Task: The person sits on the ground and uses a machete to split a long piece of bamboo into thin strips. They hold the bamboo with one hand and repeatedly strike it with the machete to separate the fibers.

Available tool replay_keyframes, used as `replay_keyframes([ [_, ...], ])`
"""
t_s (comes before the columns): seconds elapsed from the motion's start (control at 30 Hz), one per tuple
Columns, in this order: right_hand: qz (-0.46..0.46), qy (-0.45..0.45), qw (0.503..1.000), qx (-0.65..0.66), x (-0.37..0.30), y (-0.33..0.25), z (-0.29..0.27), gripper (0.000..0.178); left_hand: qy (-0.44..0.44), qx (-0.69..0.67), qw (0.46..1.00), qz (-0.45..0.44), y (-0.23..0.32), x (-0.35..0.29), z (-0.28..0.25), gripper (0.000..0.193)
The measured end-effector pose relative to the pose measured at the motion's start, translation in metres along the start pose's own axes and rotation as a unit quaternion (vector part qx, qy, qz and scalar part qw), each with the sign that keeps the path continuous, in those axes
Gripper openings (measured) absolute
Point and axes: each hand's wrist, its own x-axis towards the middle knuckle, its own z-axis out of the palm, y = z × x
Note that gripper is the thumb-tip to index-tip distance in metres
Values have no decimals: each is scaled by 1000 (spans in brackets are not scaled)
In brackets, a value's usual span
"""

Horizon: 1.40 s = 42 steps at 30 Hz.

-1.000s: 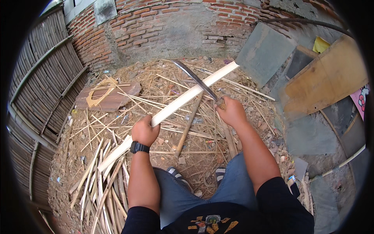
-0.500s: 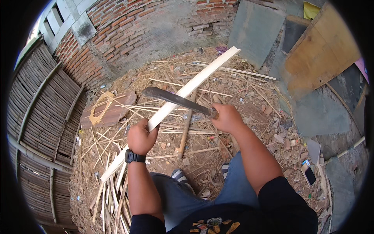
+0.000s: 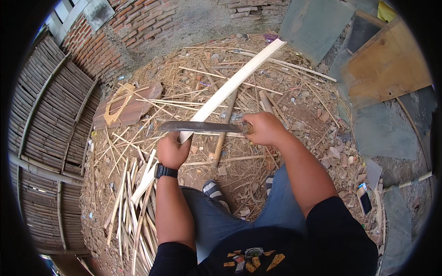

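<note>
My left hand point(image 3: 173, 152), with a dark watch at the wrist, is closed around a long pale split bamboo strip point(image 3: 235, 82). The strip slants from the lower left up to the far right, its far end slightly curved in section. In my right hand point(image 3: 263, 129) is the handle of a machete point(image 3: 202, 127). Its dark blade points left and lies across the strip just beyond my left fingers. Whether the edge bites into the bamboo cannot be made out.
A pile of split strips point(image 3: 131, 216) lies at lower left. A round stick point(image 3: 224, 131) rests on the littered ground ahead. A bamboo fence point(image 3: 46, 129) stands left, a brick wall point(image 3: 152, 32) behind, boards point(image 3: 386, 69) at right. A phone point(image 3: 364, 200) lies lower right.
The machete has slid down the strip toward my left hand and turned from slanting to nearly level. Both hands have shifted slightly, and the view has tilted a little downward.
</note>
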Motion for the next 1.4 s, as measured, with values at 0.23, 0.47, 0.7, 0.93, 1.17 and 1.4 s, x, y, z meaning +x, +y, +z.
replay_keyframes([
  [0.23,-27,45,998,-28,4,2,22,37,-17,17,999,-25,4,4,-4,29],
  [0.47,-144,79,980,-115,13,-19,51,24,-37,-59,998,11,1,-11,17,29],
  [0.7,-60,72,993,-67,16,10,31,34,-17,-72,997,-35,5,3,7,27],
  [0.93,-76,52,994,-64,10,-21,50,36,31,-26,999,-9,-6,-1,18,35],
  [1.17,-33,71,997,-27,20,0,37,41,-69,-7,997,-28,12,-1,11,36],
  [1.4,77,122,989,-24,22,11,23,43,-40,26,998,-48,8,-1,7,40],
])
